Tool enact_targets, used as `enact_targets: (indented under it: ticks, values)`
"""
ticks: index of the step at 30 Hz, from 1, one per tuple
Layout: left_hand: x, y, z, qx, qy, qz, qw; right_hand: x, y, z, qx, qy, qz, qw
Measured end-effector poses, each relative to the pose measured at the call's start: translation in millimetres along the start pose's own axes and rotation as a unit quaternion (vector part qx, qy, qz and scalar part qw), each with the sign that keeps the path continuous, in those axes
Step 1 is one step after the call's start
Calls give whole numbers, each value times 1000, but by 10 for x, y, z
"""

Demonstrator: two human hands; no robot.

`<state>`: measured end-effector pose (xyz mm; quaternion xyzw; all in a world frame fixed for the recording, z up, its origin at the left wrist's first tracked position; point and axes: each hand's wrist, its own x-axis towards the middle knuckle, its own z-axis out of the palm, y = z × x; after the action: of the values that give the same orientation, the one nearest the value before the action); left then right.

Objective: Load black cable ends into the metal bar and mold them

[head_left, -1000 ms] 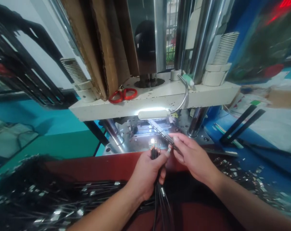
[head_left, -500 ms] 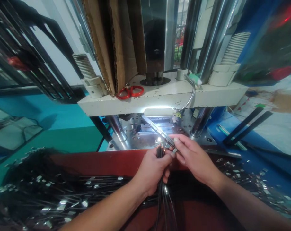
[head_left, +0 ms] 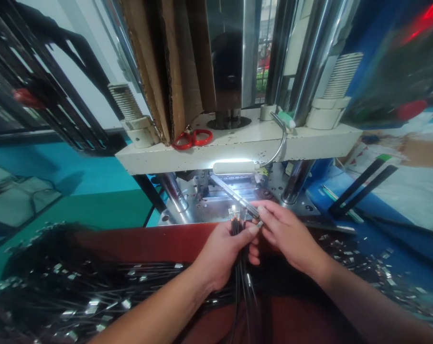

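Head view: the left hand has its fingers closed around a bundle of thin black cables with silver metal connector ends, thumb laid across it; the ends project upward above the fist and the cable lengths hang below. The right hand, just beside it, has its fingers pinched on the lower end of a long, narrow silver strip, which slopes up and left toward a white cylindrical lamp. The lamp is lit under the front edge of a cream-painted metal press plate, on which red-handled scissors rest. Both hands are above a dark red counter. More black cables with silver ends lie heaped on the left.
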<state>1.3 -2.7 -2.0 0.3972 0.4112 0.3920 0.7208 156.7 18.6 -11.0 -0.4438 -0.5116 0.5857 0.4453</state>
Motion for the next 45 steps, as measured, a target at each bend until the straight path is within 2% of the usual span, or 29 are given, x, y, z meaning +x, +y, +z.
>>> enact_targets:
  ticks: [2, 5, 11, 21, 26, 41, 45]
  values:
    - [-16, 46, -50, -26, 9, -14, 1000, 10, -28, -12, 46, 28, 22, 998]
    - [-12, 76, -116, -61, 57, -31, 996, 23, -48, -22, 73, 64, 38, 995]
    - [28, 16, -122, -129, 64, -15, 989, 11, -25, 2, 85, 63, 34, 994]
    - [32, 11, -98, -36, 52, 27, 998, 8, -20, 10, 74, 37, 26, 996]
    - [15, 24, -71, -24, 11, -5, 1000, -5, -21, 18, 63, 18, 30, 997]
    - [14, 50, -44, -36, 33, -35, 998, -13, 7, 25, 13, -12, -6, 1000]
    - [29, 39, -44, -44, 47, -32, 997, -16, 30, 20, -30, -13, -22, 999]
